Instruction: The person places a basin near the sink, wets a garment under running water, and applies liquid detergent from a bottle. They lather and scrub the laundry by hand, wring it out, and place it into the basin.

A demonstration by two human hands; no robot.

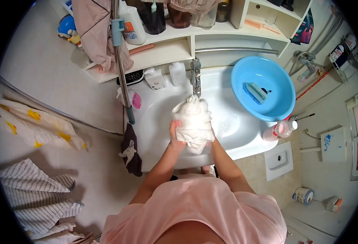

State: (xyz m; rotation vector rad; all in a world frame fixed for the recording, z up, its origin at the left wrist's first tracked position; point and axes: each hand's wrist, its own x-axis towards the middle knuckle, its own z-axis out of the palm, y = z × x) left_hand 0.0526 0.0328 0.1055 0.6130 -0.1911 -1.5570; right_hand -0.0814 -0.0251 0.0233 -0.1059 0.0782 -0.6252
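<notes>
A bunched white cloth (194, 126) hangs over the sink, its far end just under the faucet (196, 75). My left hand (175, 133) grips it from the left side, fingers partly hidden by the folds. On the right side of the cloth, my right hand (212, 137) holds it too, mostly covered by the fabric. Below lies the white sink (227, 122) with its wet, shiny basin. A blue plastic basin (244, 65) rests on the sink's right side, with a blue-and-clear brush-like object (255, 93) inside.
White bottles (177, 74) stand left of the faucet. A pink-labelled bottle (280, 131) is at the sink's right edge. A dark cloth (131, 151) hangs at the left edge, near a metal pole (122, 73). Shelves (166, 53) hold several containers above. A squat toilet (279, 159) is on the floor.
</notes>
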